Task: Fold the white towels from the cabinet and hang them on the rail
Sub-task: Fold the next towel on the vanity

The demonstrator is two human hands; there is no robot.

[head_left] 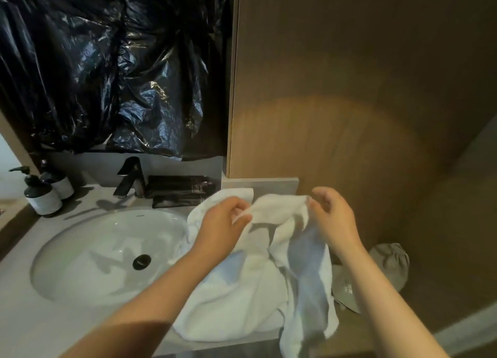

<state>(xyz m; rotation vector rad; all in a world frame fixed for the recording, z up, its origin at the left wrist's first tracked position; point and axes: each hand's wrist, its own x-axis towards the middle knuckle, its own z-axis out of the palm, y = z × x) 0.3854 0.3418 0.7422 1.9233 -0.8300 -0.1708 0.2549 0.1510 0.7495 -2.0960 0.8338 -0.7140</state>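
Person rig: left hand (pixel 223 217) and right hand (pixel 333 215) both bare; left forearm (pixel 150 304) and right forearm (pixel 382 304) bare right down to the frame edge; left forearm's lower part in shadow

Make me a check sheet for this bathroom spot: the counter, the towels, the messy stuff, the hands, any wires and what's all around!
Surface: grey counter with a white sink set in it.
Job's things: white towel held up; towel heap on the counter under it; no rail in view.
Clutter: two pump bottles, black faucet, dark packets behind the sink; grey cloth bundle at the right.
Grippers: left hand pinches the towel's top edge; right hand grips its other corner.
Cables: nothing seen.
Surroundings: black plastic sheet above the sink; wooden panel to its right.
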